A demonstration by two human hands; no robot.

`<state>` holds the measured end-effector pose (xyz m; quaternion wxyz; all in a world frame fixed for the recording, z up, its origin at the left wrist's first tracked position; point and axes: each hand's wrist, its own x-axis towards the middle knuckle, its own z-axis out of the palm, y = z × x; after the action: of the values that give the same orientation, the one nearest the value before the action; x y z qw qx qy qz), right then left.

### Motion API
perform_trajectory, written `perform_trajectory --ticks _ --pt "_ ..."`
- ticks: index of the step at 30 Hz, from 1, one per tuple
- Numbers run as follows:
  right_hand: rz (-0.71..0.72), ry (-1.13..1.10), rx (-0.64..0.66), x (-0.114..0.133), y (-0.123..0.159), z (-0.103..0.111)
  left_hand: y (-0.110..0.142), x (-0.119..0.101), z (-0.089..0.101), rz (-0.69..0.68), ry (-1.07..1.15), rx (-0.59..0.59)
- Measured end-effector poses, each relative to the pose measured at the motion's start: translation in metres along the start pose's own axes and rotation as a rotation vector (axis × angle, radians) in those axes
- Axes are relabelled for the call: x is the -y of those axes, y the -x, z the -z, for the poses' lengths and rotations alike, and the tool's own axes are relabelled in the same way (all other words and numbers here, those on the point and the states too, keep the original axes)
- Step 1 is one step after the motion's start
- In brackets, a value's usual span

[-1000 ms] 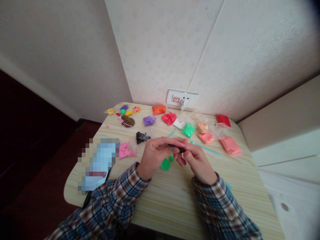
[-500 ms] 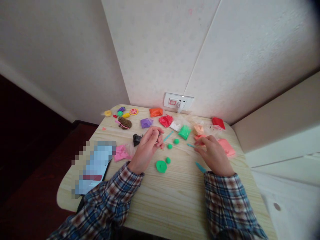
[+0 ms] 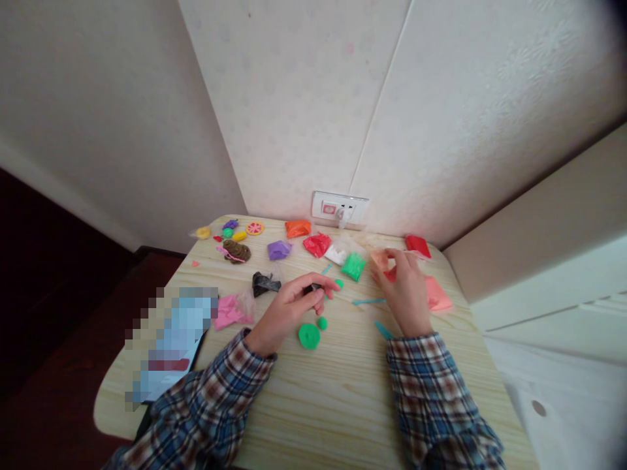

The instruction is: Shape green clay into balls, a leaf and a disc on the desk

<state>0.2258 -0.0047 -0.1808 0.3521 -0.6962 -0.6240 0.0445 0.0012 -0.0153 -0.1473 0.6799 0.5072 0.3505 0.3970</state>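
My left hand (image 3: 294,303) is curled around a small piece of black clay (image 3: 312,288), which shows between thumb and fingers above the table. My right hand (image 3: 407,290) is over the peach clay in a clear bag (image 3: 379,260) and a coral packet. Its thumb and fingers are apart, and whether they touch the bag is unclear. Below my left hand lie a flat green clay disc (image 3: 309,336) and a small green ball (image 3: 322,323). Another green ball (image 3: 339,284) sits by my left fingertips. A thin blue tool (image 3: 368,301) lies left of my right hand.
Clay packets line the back: orange (image 3: 298,228), purple (image 3: 279,250), red (image 3: 317,245) and green (image 3: 353,266). Black (image 3: 266,283) and pink packets (image 3: 230,311) lie left, near a phone (image 3: 171,346). Small clay models (image 3: 237,251) stand at the back left. A wall socket (image 3: 339,207) is behind.
My hands have parted. The black clay has stayed in my left hand, while my right hand has moved right and forward to the peach and coral packets. The view has shifted slightly.
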Motion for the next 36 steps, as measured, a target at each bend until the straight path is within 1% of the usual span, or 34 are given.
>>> perform_trajectory --ticks 2,4,6,8,10,12,14,16,17,19,21,23,24,26,31,34,36 --pt "-0.081 -0.19 0.011 0.007 0.001 0.005 0.001 -0.003 0.0 -0.014 -0.025 0.01" --pt "-0.138 -0.466 0.054 0.018 0.005 0.01 0.001 -0.005 0.0 -0.044 -0.057 0.013" --pt "-0.136 -0.702 0.124 0.031 0.012 0.012 0.001 -0.004 0.001 -0.072 -0.092 0.008" --pt "-0.093 -0.824 0.199 0.044 0.02 0.011 0.0 0.0 0.001 -0.079 -0.116 -0.003" --pt "-0.018 -0.866 0.259 0.056 0.028 0.006 -0.001 0.004 0.001 -0.078 -0.144 -0.01" --pt "0.065 -0.856 0.29 0.064 0.035 0.002 -0.001 0.007 0.001 -0.093 -0.192 -0.019" --pt "0.127 -0.845 0.313 0.067 0.038 0.001 -0.001 0.005 0.001 -0.119 -0.258 -0.035" --pt "0.148 -0.881 0.358 0.063 0.038 0.003 -0.001 0.0 0.002 -0.132 -0.337 -0.04" --pt "0.137 -0.92 0.373 0.06 0.038 0.005 0.0 -0.003 0.002 -0.133 -0.388 -0.027" --pt "0.072 -0.995 0.399 0.053 0.035 0.01 0.001 -0.007 0.002 -0.149 -0.514 0.042" --pt "-0.015 -1.011 0.446 0.048 0.031 0.014 0.002 -0.009 0.002 -0.185 -0.646 0.131" --pt "-0.088 -0.989 0.518 0.047 0.028 0.017 0.002 -0.008 0.002 -0.219 -0.734 0.167" --pt "-0.116 -0.978 0.543 0.047 0.026 0.019 0.002 -0.007 0.002 -0.226 -0.748 0.158" --pt "-0.166 -0.986 0.547 0.047 0.024 0.021 0.001 -0.005 0.003 -0.217 -0.732 0.109" --pt "-0.248 -1.091 0.53 0.044 0.024 0.021 -0.002 -0.005 0.009 -0.181 -0.622 -0.079" --pt "-0.291 -1.124 0.467 0.046 0.026 0.014 0.0 -0.004 0.008 -0.234 -0.598 -0.241" --pt "-0.311 -1.141 0.413 0.051 0.029 0.007 0.003 -0.001 0.004 -0.285 -0.626 -0.299"
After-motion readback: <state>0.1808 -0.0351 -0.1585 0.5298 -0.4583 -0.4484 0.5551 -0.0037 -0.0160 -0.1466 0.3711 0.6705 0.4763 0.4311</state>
